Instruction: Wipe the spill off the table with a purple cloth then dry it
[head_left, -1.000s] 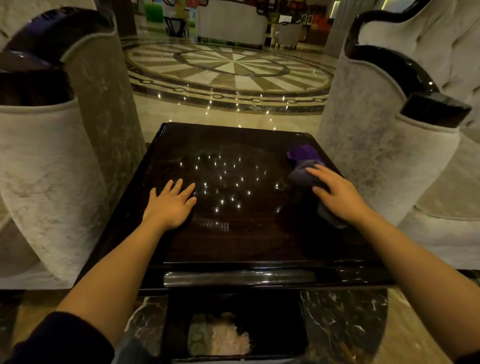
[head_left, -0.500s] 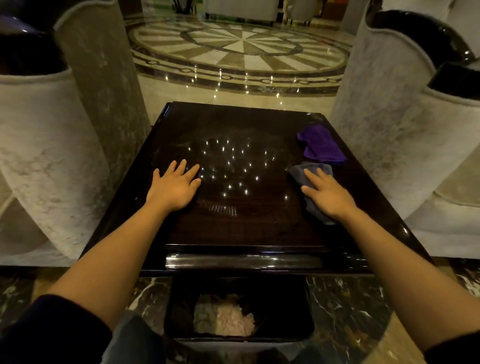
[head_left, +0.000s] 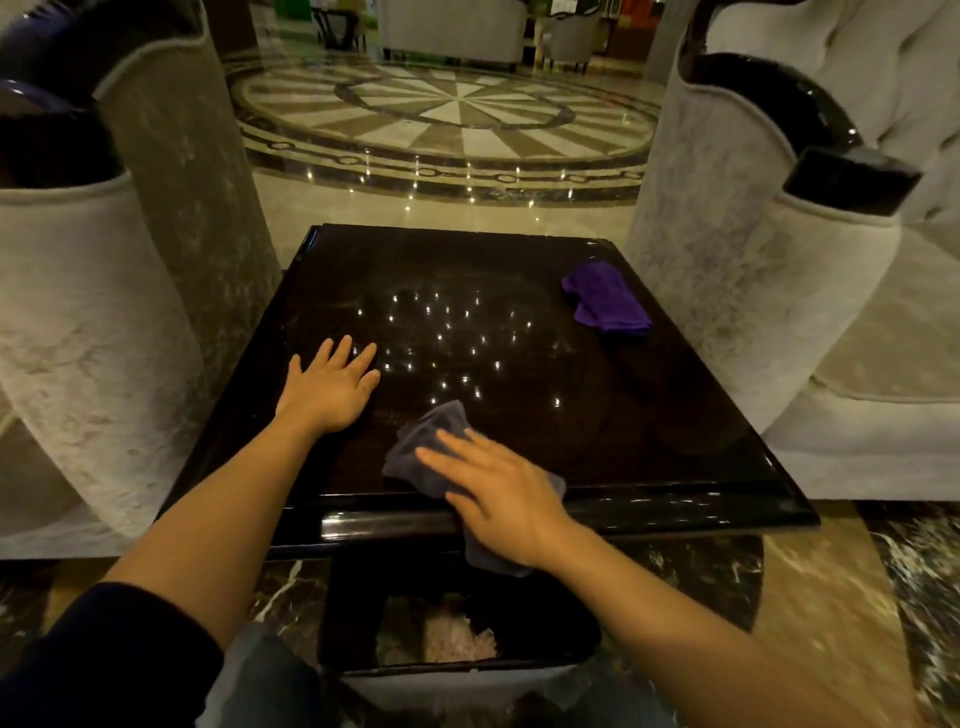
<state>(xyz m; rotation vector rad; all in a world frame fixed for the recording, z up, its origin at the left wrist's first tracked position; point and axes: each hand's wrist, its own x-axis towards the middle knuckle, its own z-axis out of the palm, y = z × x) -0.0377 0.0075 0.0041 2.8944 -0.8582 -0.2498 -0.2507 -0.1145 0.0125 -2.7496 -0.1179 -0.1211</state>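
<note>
So here's the setup: a glossy dark desk (head_left: 519, 260) sits between two pale velvet armchairs, one on the left (head_left: 104, 322) and one on the right (head_left: 779, 291), both with shiny black trim on the arm tops. The desktop is so polished it mirrors a cluster of little ceiling lights right in the middle.

The left hand (head_left: 330, 387) is flat on the desk, palm down, fingers spread a bit, sitting left of center. It isn't holding anything, just planted there.

The right hand (head_left: 498, 493) is lying flat on top of a grey cloth (head_left: 431, 441), fingers stretched out and pointing toward the left. It's pressing the cloth down rather than pinching it. That cloth sits at the near edge of the desk, and part of it hangs down over the front lip under the wrist. The hand looks slightly blurry.

The purple cloth (head_left: 605, 299) is on its own at the far right corner of the desk, loosely bunched, well apart from both hands and close to the right armchair.

Below the near edge there's a dark bin (head_left: 545, 623) on the floor with some crumpled pale stuff (head_left: 447, 636) in it; can't tell exactly what. Beyond the desk, the marble floor has a big round starburst inlay (head_left: 447, 111), also picking up the lights.
</note>
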